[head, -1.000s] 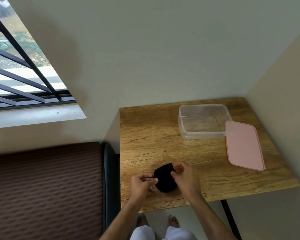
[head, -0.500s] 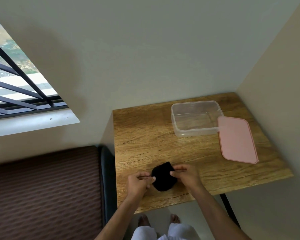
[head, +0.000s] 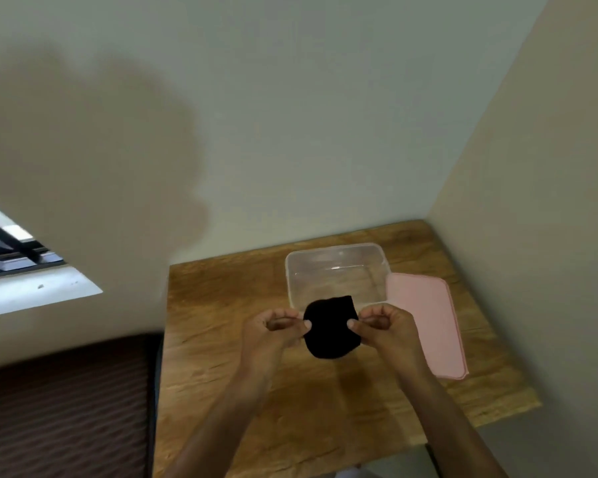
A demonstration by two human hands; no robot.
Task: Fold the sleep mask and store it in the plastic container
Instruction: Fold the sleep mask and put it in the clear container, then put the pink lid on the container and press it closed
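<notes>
Two bare forearms reaching up from the bottom edge over a wooden table (head: 242, 401) set into a corner of pale walls. Left hand (head: 273, 329) curling closed, thumb and forefinger pinching the left edge of a black sleep mask (head: 330, 327). Right hand (head: 384, 326) mirroring it, fingers tucked in, thumb and forefinger pinching the mask's right edge. Mask folded into a small rounded dark shape, hanging between the two hands, held up off the tabletop. Top edge of the mask overlapping the near rim of a clear plastic container (head: 335, 251); whether touching it, impossible to tell. Container sitting open on the table just beyond the hands, rectangular, nothing visible inside. Pink lid (head: 428, 322) lying flat on the table just to the right of the container, its corner tucked against the container's right side, extending back toward the viewer past the right hand. To the left, beside the table, dark ribbed brown upholstery (head: 59, 419). Farther left and higher, a white sill and part of a window with black bars (head: 4, 239). A large soft shadow spreading over the wall above.
</notes>
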